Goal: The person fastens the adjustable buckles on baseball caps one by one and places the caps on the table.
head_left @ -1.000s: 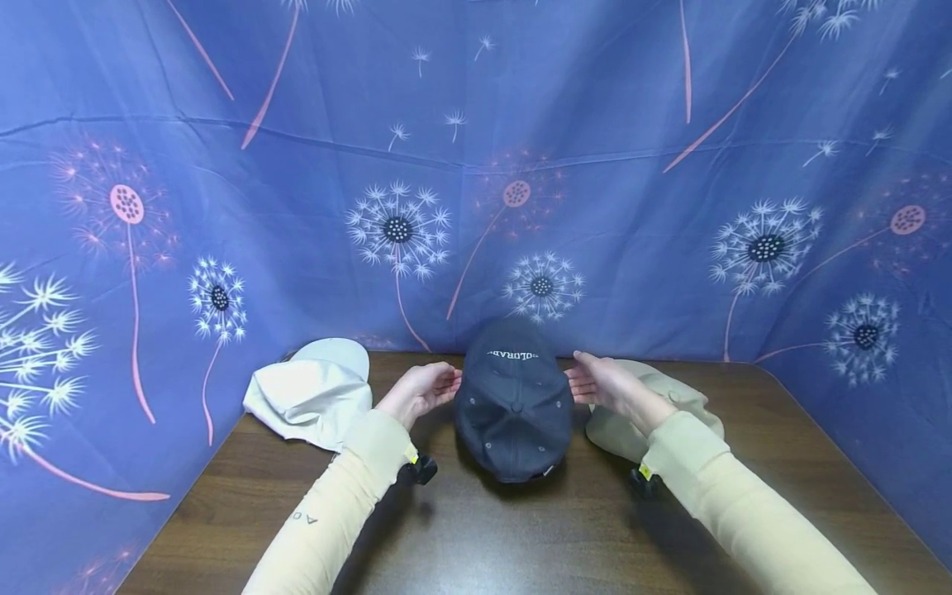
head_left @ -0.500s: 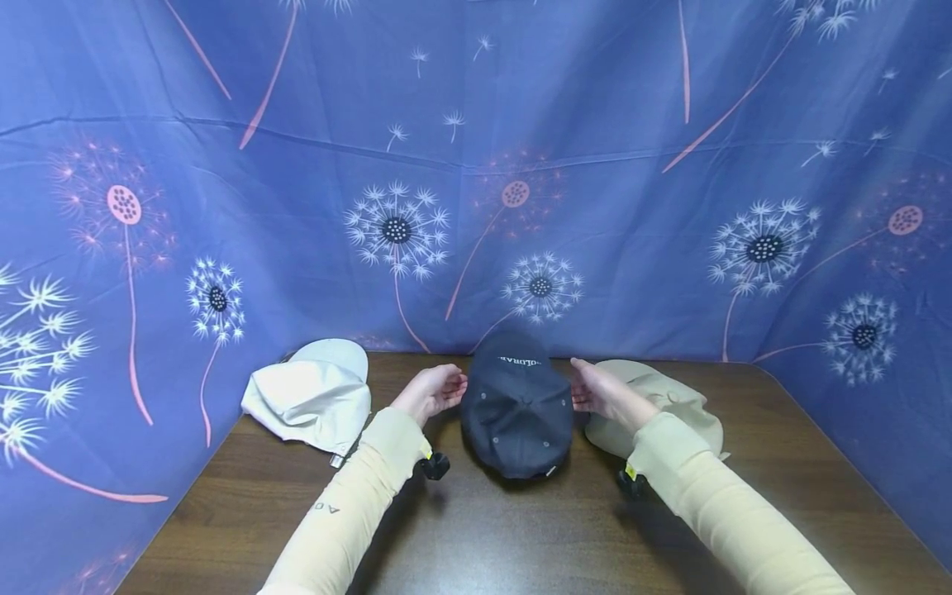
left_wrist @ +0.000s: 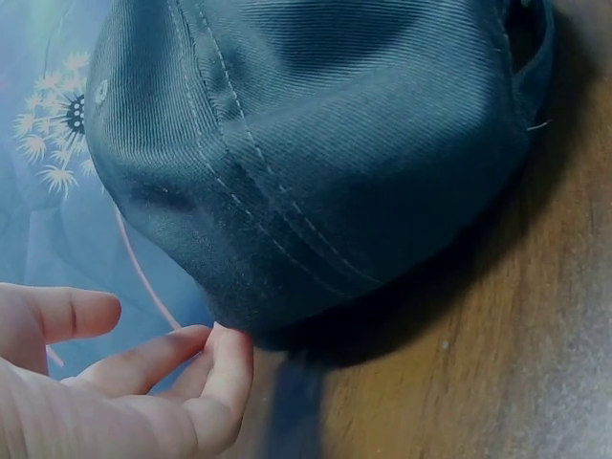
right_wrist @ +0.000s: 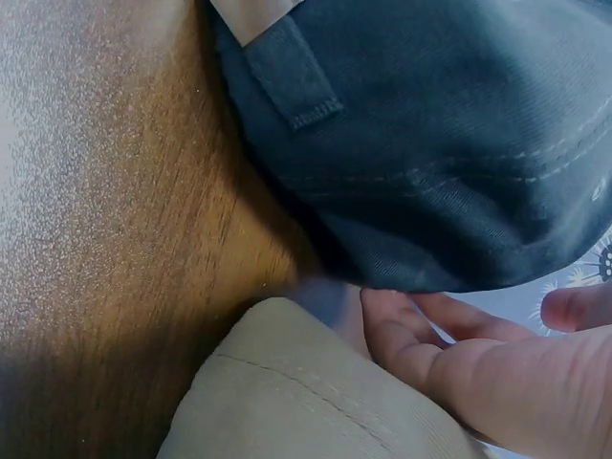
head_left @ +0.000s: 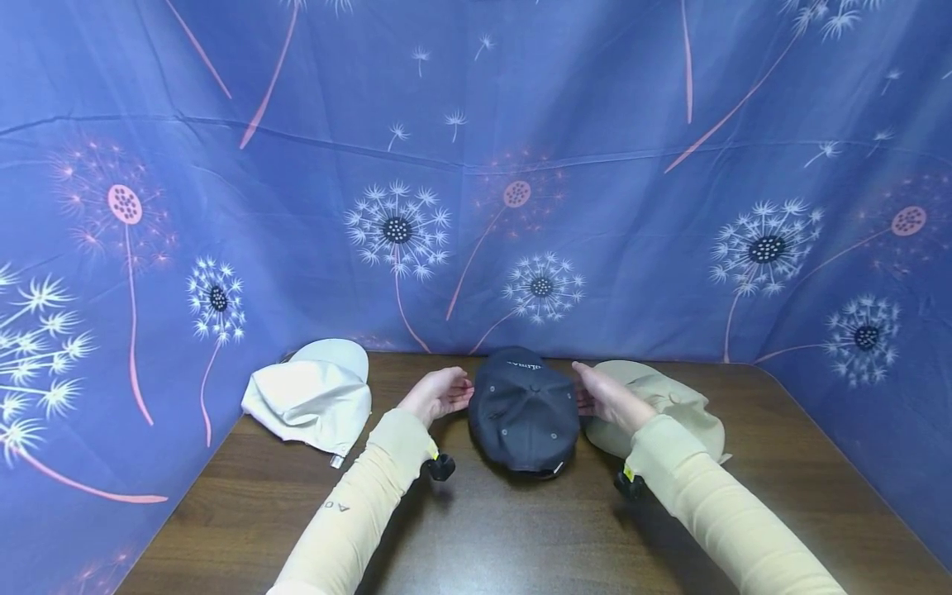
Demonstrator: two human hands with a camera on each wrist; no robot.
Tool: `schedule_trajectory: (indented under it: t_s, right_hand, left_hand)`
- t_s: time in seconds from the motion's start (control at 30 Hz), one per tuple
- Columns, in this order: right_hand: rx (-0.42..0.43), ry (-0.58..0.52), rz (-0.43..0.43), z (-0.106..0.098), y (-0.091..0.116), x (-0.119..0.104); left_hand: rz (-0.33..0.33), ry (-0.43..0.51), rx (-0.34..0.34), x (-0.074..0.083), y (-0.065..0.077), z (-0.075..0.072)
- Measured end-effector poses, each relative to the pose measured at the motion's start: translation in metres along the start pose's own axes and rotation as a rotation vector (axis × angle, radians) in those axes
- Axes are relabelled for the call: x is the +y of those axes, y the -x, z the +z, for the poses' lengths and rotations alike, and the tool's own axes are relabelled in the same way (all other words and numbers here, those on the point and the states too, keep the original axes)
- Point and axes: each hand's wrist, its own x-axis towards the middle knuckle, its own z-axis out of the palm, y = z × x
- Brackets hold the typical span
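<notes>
A dark navy baseball cap (head_left: 524, 417) sits in the middle of the table near the back, its brim toward the curtain, with light lettering on its front. Left of it is my left hand (head_left: 439, 395); in the left wrist view its loosely bent fingertips (left_wrist: 229, 339) touch the cap's lower rim, and the thumb stands apart. On the other side my right hand (head_left: 608, 398) has its fingers (right_wrist: 402, 335) at the lower rim, tips partly hidden under the cap, thumb clear of it.
A white cap (head_left: 308, 401) lies at the back left of the wooden table (head_left: 506, 537). A beige cap (head_left: 680, 405) lies at the back right, partly behind my right hand and wrist. A blue curtain (head_left: 461, 207) with dandelion prints hangs close behind.
The navy cap has tipped its front down, come lower and shifted slightly right, with both hands alongside. My left hand has moved right with it. The other two caps have stayed put.
</notes>
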Motion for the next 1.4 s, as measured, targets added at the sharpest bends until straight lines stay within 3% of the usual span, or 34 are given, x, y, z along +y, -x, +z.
schedule_trajectory:
  t_s: [0.07,0.1,0.23,0.33,0.5,0.67,0.9,1.17,1.4]
  right_hand:
    - [0.009,0.000,-0.001,0.000,-0.002,0.001]
    - [0.011,-0.003,-0.003,0.000,-0.003,0.001]
    - [0.034,-0.013,-0.006,0.000,-0.011,0.007]
    - [0.069,-0.021,-0.002,-0.001,-0.018,0.012]
    - [0.083,-0.003,0.000,-0.003,-0.024,0.017]
    - [0.060,0.061,-0.006,0.004,-0.007,0.003]
    - [0.102,0.097,0.001,0.013,0.017,-0.022]
    - [0.098,0.272,0.002,0.020,0.029,-0.040]
    - [0.036,0.398,-0.032,0.030,0.042,-0.064]
  left_hand:
    - [-0.003,-0.011,0.001,0.001,0.004,0.003]
    - [-0.027,-0.027,0.045,0.008,0.019,0.010]
    - [-0.028,-0.006,-0.001,0.013,0.035,0.014]
    - [-0.041,0.015,-0.051,0.013,0.042,0.014]
    - [-0.053,-0.008,-0.053,0.010,0.044,0.013]
    - [-0.035,-0.068,-0.041,0.009,0.049,0.010]
    - [0.006,-0.140,-0.049,0.019,0.061,0.009]
    - [0.004,-0.204,-0.108,0.035,0.077,0.011]
    - [0.009,-0.259,-0.145,0.058,0.104,0.006]
